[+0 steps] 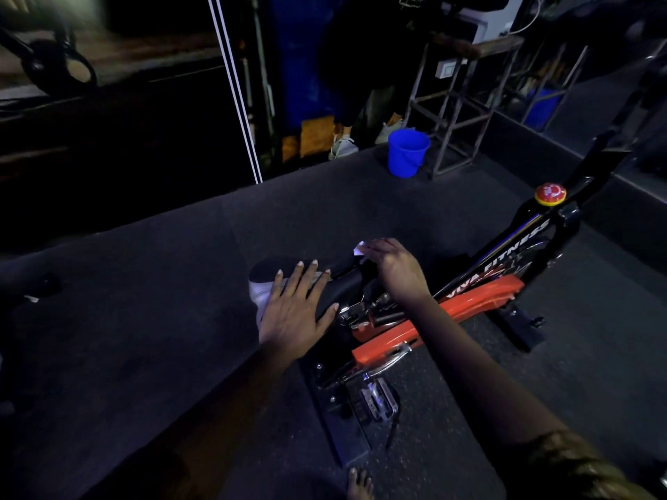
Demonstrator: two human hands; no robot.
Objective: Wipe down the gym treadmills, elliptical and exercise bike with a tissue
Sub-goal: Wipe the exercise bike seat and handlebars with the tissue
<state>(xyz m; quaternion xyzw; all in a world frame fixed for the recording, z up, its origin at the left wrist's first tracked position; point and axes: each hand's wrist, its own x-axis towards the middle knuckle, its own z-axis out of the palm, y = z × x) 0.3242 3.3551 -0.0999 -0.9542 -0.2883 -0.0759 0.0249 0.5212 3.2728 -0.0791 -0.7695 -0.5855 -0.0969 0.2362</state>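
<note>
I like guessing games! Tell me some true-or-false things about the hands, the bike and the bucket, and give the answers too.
1. The left hand lies flat on the bike saddle, fingers straight. True.
2. The right hand holds nothing. False: it pinches a white tissue at the saddle's far side.
3. The bucket on the floor is red. False: it is blue.
4. Part of the bike frame is orange. True.
5. A tissue lies inside the bucket. False: the only tissue seen is in the right hand.
</note>
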